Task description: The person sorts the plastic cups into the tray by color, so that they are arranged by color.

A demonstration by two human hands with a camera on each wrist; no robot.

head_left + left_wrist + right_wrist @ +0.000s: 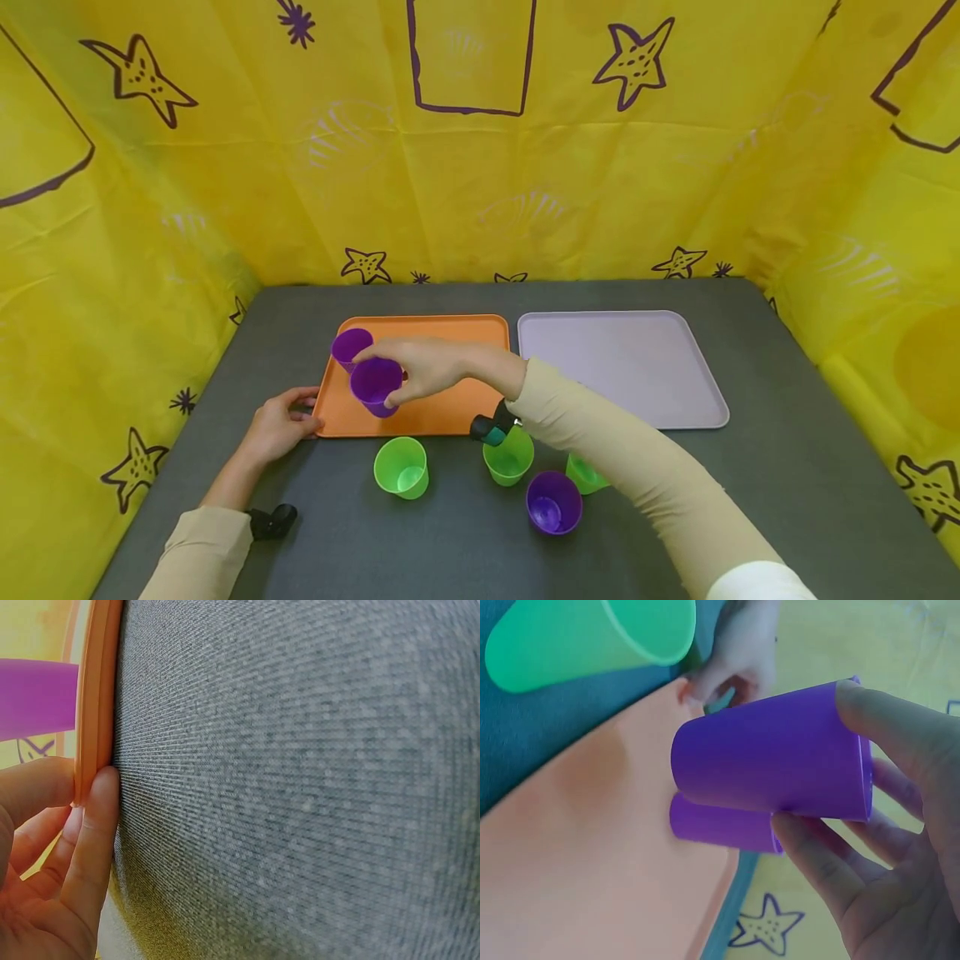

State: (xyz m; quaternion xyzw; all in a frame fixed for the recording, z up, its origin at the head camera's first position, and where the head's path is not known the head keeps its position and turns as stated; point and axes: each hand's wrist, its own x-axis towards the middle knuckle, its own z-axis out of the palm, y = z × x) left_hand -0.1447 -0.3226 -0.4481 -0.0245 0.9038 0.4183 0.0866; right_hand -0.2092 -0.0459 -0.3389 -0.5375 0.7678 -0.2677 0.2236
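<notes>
My right hand (429,365) grips a purple cup (375,387) by its rim, thumb on one side and fingers on the other. That cup is over the left part of the orange tray (457,408); whether its base touches the tray I cannot tell. Just behind it, a second purple cup (349,347) stands on the tray near the far left corner, also visible in the right wrist view (720,825). At the tray's near left corner, my left hand (276,425) pinches the rim (96,697) between thumb and fingers.
A light purple tray (615,358) lies right of the orange one. In front stand green cups (392,467) (507,467) and a purple cup (553,504); another green cup (583,477) is partly behind my right sleeve. Yellow patterned cloth (480,183) surrounds the grey table (337,542).
</notes>
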